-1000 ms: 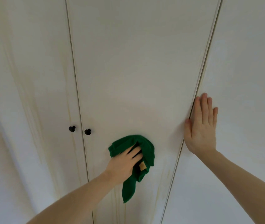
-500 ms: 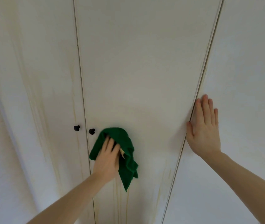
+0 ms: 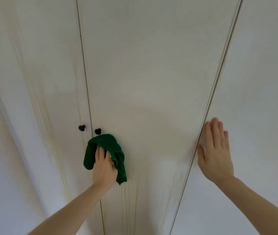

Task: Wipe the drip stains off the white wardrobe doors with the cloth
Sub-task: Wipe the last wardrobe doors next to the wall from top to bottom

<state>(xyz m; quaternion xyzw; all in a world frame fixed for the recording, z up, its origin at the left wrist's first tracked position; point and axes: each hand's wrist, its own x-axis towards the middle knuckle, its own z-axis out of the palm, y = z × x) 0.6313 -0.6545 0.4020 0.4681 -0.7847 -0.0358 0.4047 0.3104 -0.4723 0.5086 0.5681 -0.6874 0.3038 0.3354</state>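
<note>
I'm mid-wipe: my left hand (image 3: 104,168) is clamped on the crumpled green cloth (image 3: 107,150), pressed to the middle white wardrobe door (image 3: 143,82) just below the right black knob (image 3: 98,131), right hand (image 3: 215,153) flat and splayed; next, down onto the yellowish drip streaks (image 3: 126,200)

White flat-panel wardrobe doors (image 3: 151,73) fill the view, split by two vertical seams. Two small round black knobs (image 3: 81,128) (image 3: 98,131) flank the left seam. Yellowish drip stains (image 3: 126,200) streak the middle door low down; more on the left door (image 3: 41,107). A crumpled dark green cloth (image 3: 107,146) lies against the middle door, just right of the knobs, under the left hand (image 3: 103,168). The right hand (image 3: 215,155) lies flat on the right door.
</note>
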